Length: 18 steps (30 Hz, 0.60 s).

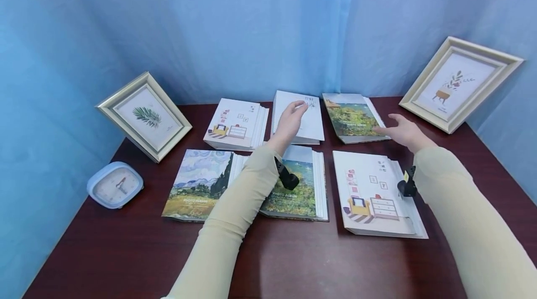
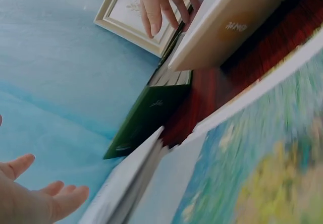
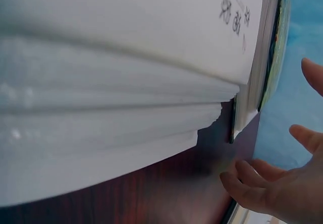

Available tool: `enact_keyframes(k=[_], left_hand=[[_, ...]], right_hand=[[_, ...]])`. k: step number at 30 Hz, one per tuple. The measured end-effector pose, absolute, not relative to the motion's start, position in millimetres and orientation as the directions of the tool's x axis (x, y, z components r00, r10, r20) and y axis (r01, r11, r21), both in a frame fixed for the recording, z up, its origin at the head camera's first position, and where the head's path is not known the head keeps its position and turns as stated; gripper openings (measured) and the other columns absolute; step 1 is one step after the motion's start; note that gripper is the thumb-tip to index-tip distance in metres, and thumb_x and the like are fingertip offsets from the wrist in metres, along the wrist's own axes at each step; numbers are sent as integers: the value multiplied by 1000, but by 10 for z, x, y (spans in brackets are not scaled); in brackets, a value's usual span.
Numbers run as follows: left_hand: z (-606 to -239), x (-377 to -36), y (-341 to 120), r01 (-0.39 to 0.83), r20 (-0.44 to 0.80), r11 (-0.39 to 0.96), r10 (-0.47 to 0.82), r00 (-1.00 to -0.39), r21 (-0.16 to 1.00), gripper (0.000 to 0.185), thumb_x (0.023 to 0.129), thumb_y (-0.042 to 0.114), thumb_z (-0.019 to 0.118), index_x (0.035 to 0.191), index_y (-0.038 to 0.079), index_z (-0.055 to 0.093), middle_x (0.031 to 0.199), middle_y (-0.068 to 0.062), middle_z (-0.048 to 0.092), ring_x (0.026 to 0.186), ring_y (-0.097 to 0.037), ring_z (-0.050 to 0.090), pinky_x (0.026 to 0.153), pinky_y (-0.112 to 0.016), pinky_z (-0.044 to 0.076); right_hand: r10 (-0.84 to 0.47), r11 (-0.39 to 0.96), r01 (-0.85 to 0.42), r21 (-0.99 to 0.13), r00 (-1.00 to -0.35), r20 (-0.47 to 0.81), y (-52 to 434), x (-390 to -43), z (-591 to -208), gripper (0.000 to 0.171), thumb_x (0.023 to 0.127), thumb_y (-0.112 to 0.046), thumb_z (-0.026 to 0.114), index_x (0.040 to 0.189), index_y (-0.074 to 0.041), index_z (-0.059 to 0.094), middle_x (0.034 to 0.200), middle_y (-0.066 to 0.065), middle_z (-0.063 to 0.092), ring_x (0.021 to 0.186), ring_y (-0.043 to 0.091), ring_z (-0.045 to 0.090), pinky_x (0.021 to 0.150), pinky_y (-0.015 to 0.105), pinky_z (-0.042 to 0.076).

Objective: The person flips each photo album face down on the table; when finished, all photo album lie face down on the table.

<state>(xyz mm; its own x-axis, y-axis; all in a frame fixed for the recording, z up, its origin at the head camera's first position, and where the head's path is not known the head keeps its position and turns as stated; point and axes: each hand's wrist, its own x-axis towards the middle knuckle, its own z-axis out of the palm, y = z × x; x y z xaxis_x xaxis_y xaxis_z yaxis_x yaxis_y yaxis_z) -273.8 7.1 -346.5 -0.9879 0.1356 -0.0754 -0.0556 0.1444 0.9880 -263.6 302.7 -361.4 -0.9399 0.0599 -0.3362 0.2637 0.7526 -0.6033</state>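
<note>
Six photo albums lie in two rows on a dark red table (image 1: 293, 261). My left hand (image 1: 295, 112) is stretched out, fingers relaxed, over the white album (image 1: 312, 124) in the middle of the back row; it holds nothing. My right hand (image 1: 388, 129) is also open, its fingertips at the right edge of the back-right album with a landscape cover (image 1: 350, 115). In the left wrist view my left hand (image 2: 45, 199) hangs open before the blue curtain, with my right hand (image 2: 164, 4) at that album's edge. In the right wrist view my right hand (image 3: 282, 183) is spread beside the front-right white album (image 3: 126, 57).
A back-left album (image 1: 235, 124), a front-left painted album (image 1: 197, 182) and a front-middle album (image 1: 299, 187) lie under my left arm. Picture frames lean at the left (image 1: 144, 115) and right (image 1: 459, 82). A pale blue clock (image 1: 114, 185) stands front left. Blue curtains close the back.
</note>
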Motion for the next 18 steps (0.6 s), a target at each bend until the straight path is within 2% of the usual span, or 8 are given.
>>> enact_keyframes(k=[4,8,13,18], left_hand=[[-3521,-2796,182,-115,-118,28,154,-981,993,48,101,33,43,143,10,40,149,-7,38,137,-26,37,109,-40,36],[-3552,-2850,283,-182,-169,-57,185,-968,982,49,101,33,45,145,12,38,151,-7,34,137,-30,36,110,-41,35],[-3604,-2926,381,-259,-227,-132,218,-949,957,49,101,32,45,146,14,37,153,-7,32,138,-31,35,109,-42,36],[-3686,-2967,457,-281,-252,-104,228,-941,954,50,100,29,49,147,15,36,151,-9,34,136,-30,38,105,-41,41]], right_hand=[[-11,773,233,-590,-925,-379,3043,-2686,-3625,105,88,-58,54,149,0,-9,151,36,-3,136,56,5,106,69,13],[-49,779,213,-590,-917,-396,3027,-2723,-3625,106,88,-56,55,149,1,-11,151,35,-6,137,56,1,107,69,12],[-78,761,204,-616,-913,-400,2967,-2766,-3632,98,91,-48,56,150,1,-4,150,36,7,136,55,11,107,67,15],[-98,742,205,-638,-908,-406,2934,-2818,-3646,95,92,-44,57,150,1,-4,150,36,10,136,53,12,108,66,17]])
